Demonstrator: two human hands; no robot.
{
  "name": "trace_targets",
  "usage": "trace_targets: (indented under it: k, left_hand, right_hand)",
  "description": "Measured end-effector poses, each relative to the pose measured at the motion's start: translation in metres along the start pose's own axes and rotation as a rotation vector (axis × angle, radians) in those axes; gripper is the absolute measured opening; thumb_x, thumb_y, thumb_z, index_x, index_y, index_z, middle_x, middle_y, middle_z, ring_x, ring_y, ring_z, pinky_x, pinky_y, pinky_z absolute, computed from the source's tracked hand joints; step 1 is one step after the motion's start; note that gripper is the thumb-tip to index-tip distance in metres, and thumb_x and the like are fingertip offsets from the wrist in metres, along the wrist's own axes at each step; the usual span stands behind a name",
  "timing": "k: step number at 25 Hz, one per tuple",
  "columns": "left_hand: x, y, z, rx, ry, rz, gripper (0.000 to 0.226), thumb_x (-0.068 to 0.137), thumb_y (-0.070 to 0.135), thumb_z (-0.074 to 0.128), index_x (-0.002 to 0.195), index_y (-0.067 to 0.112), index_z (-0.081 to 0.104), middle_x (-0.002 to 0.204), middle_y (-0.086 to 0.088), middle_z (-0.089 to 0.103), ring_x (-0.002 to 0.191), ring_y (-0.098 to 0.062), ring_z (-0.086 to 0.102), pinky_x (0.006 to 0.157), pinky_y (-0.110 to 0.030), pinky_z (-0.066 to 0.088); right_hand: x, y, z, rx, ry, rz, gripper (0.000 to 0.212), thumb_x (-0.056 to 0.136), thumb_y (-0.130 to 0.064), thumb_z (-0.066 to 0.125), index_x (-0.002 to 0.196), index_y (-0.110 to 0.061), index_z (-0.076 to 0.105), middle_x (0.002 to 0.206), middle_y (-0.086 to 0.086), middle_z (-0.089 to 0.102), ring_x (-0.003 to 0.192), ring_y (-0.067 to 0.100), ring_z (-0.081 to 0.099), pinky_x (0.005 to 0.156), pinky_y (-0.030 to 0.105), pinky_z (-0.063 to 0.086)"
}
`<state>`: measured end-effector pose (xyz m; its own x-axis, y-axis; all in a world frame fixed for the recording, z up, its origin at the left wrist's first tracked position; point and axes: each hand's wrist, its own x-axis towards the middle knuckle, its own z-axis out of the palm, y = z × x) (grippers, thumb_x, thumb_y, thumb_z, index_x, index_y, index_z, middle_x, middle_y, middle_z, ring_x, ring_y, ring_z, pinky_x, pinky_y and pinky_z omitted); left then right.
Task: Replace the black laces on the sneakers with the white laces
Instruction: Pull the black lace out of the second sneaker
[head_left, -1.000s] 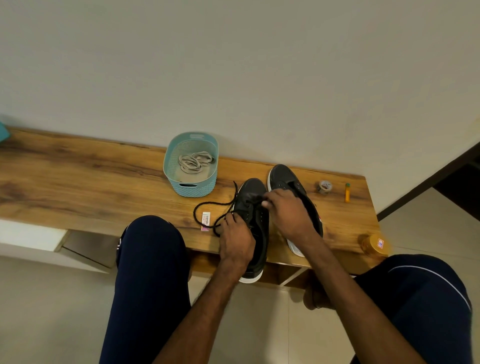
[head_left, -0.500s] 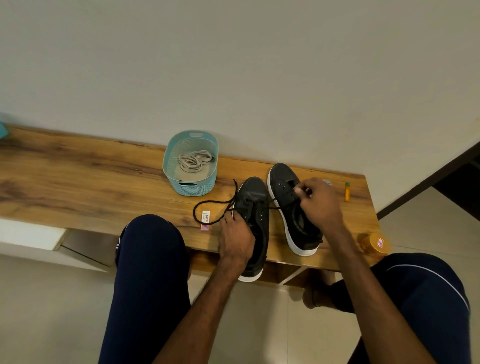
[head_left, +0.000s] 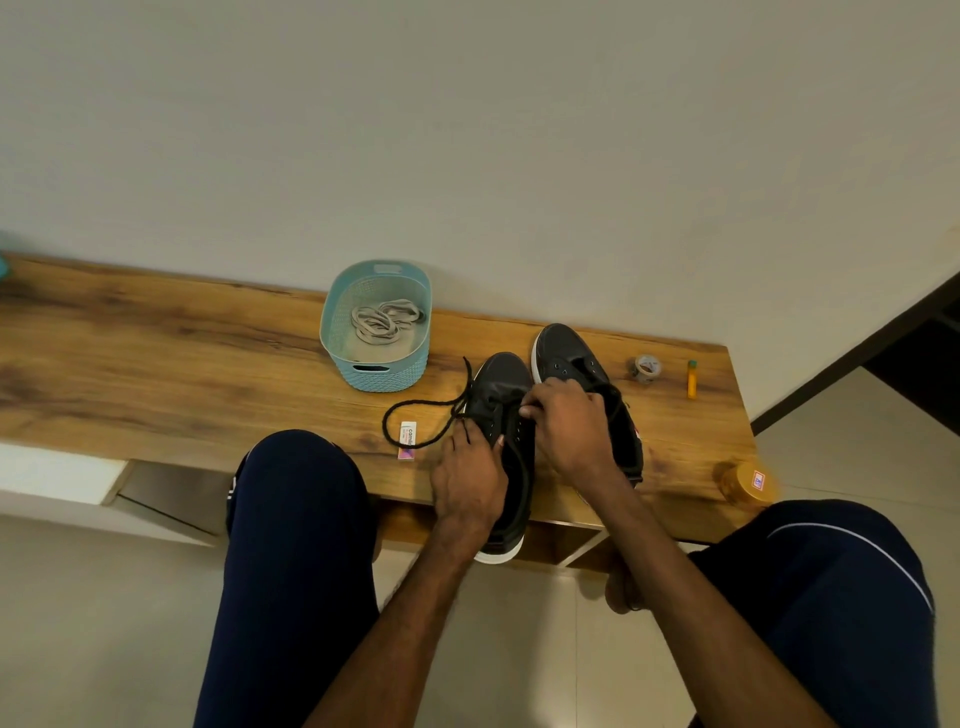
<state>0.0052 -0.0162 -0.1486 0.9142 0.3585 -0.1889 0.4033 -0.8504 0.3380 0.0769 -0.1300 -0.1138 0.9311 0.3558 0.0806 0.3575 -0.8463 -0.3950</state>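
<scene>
Wooden bench (head_left: 156, 364) by a plain wall (head_left: 467, 130): left hand (head_left: 470, 483) grips sneaker (head_left: 501, 379), right hand (head_left: 569, 431) pinches its black lace (head_left: 426, 401).

There are two sneakers (head_left: 498, 382) (head_left: 563, 351) and one each of black lace (head_left: 421, 401), basket (head_left: 384, 376), white-lace bundle (head_left: 382, 322), tape roll (head_left: 647, 368), tube (head_left: 691, 379), packet (head_left: 407, 439), jar (head_left: 748, 483).

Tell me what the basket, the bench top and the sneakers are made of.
Basket: likely matte teal plastic, with a moulded weave pattern and handle slot. Bench top: wood or wood-look laminate, grain visible. Sneakers: dark matte fabric or leather, unclear; white soles probably rubber.
</scene>
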Motion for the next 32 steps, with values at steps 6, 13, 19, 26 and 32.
trace_targets:
  k: [6,13,19,26,32]
  left_hand:
    - [0.000,0.000,0.000,-0.015,-0.018,0.002,0.063,0.104,0.045,0.029,0.154,0.008,0.022,0.156,-0.011,0.033,0.140,-0.026,0.037,0.107,-0.041,0.039]
    - [0.001,0.000,0.003,-0.027,-0.035,0.017,0.067,0.103,0.051,0.020,0.154,0.008,0.023,0.159,-0.010,0.028,0.142,-0.025,0.034,0.105,-0.042,0.041]
    - [0.000,-0.001,0.000,-0.096,0.005,0.005,0.059,0.104,0.047,0.024,0.150,0.010,0.030,0.154,-0.009,0.037,0.135,-0.025,0.042,0.100,-0.040,0.044]
    - [0.012,0.009,-0.015,-0.033,0.218,0.167,0.066,0.090,0.023,0.065,0.147,0.017,0.033,0.143,-0.007,0.041,0.125,-0.022,0.045,0.093,-0.034,0.049]
    - [0.044,0.017,-0.015,0.087,0.102,0.306,0.051,0.088,0.017,0.069,0.135,0.016,0.049,0.140,-0.008,0.042,0.125,-0.025,0.045,0.093,-0.035,0.052]
  right_hand:
    - [0.010,0.032,-0.071,0.239,-0.001,0.257,0.013,0.095,-0.023,0.062,0.101,-0.016,0.072,0.096,-0.003,0.069,0.089,0.013,0.061,0.077,0.030,0.049]
    - [0.003,-0.006,-0.007,-0.108,-0.217,-0.058,0.034,0.103,-0.031,0.045,0.134,-0.021,0.055,0.129,0.002,0.058,0.120,0.022,0.048,0.102,0.043,0.039]
    - [0.004,0.004,-0.022,-0.032,-0.081,0.114,0.013,0.098,-0.014,0.054,0.101,-0.018,0.066,0.102,-0.002,0.064,0.101,0.018,0.057,0.086,0.036,0.045]
    - [0.019,0.023,-0.080,0.592,-0.216,0.375,0.008,0.098,-0.018,0.061,0.104,-0.016,0.066,0.077,0.002,0.070,0.064,0.010,0.059,0.054,0.024,0.048]
    - [0.024,0.014,-0.064,1.122,0.075,0.362,0.040,0.098,-0.005,0.058,0.137,-0.010,0.051,0.116,0.007,0.069,0.093,0.016,0.069,0.080,0.028,0.059]
